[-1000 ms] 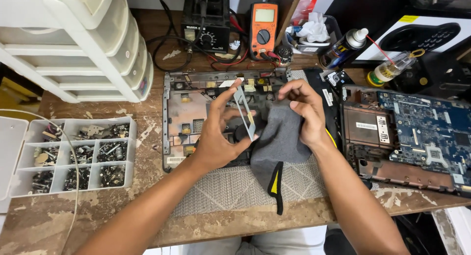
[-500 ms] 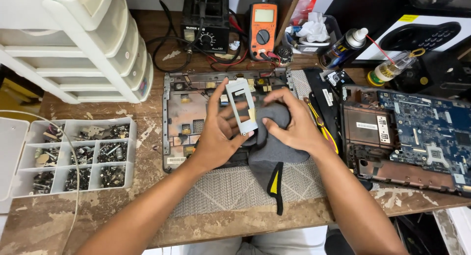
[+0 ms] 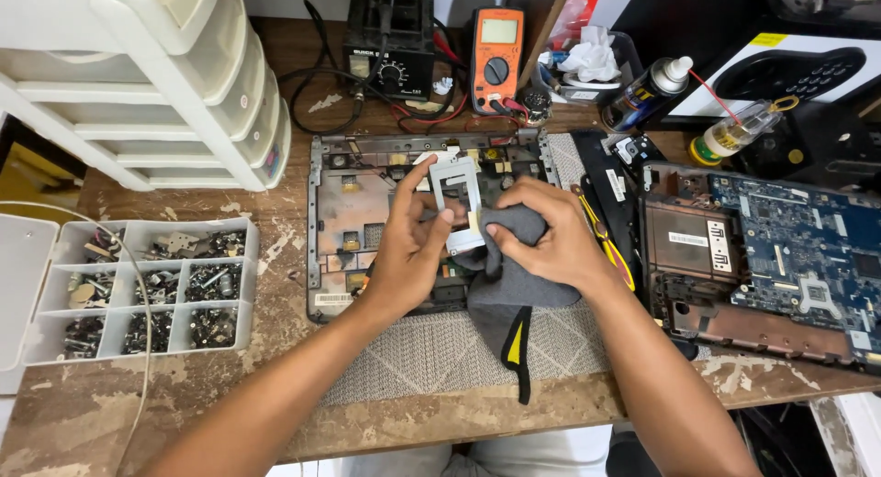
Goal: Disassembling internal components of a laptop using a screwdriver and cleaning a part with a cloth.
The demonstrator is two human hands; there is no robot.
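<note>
My left hand (image 3: pixel 413 248) holds a small silver metal bracket frame (image 3: pixel 456 197) upright by its lower edge, over an opened laptop base (image 3: pixel 344 216). My right hand (image 3: pixel 551 234) grips a grey cloth (image 3: pixel 509 275) and presses it against the bracket's right side. The cloth hangs down over the laptop base onto a grey woven mat (image 3: pixel 422 353), showing a yellow and black strip at its lower end.
A compartment box of screws and metal parts (image 3: pixel 151 289) sits at left, white plastic drawers (image 3: pixel 147 83) behind it. A circuit board in a laptop shell (image 3: pixel 789 257) lies at right. A soldering station (image 3: pixel 390 37), orange multimeter (image 3: pixel 496 50), spray can (image 3: pixel 647 87) and bottle stand at the back.
The bracket turned from edge-on to face the camera. My right hand moved left and brought the grey cloth up against the bracket.
</note>
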